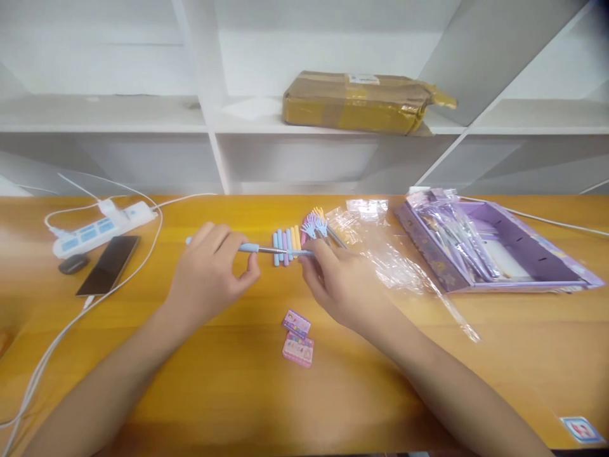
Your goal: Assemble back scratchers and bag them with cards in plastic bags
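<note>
Your left hand [209, 266] is clamping its fingers around a blue stick [248, 247], and your right hand [340, 276] is pinching the other end, apparently between thumb and forefinger. You are holding it level over the table [214, 381]; coloured sticks [286, 240] are lying behind its metal shaft [271, 250], two cards [298, 351] nearer you.

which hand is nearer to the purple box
Right. The right hand is to the left of the purple box, with clear plastic wrappers between them; the left hand is farther left, beyond the right hand.
</note>
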Demonstrator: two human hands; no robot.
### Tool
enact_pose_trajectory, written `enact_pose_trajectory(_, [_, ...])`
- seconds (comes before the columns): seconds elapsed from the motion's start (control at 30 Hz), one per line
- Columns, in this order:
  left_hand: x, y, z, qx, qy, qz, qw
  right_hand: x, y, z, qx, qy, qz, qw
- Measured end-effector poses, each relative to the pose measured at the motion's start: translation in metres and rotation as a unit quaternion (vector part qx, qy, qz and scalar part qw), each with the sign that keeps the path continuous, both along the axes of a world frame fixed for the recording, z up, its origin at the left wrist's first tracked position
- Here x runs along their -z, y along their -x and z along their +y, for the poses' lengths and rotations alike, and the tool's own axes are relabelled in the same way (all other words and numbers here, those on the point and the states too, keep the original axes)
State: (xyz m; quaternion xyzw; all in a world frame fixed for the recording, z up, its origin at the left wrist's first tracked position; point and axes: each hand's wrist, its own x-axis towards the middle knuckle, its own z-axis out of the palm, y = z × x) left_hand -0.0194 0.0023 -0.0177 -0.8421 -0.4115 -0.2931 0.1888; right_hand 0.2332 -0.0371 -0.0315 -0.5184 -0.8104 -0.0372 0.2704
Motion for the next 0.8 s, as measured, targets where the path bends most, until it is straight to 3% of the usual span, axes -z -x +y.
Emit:
enact_pose_trajectory(0.33, [0.0,-0.003,-0.008,-0.065,-0.033,0.056,0.996,0.003,0.002,0.001,-0.035,-0.064,-0.034,0.997])
enact_pose_trajectory(0.8, [-0.002,-0.003,-0.011,-0.083,-0.068,0.052,0.993,0.003,-0.002,0.004,-0.066,-0.103,-0.042,0.992])
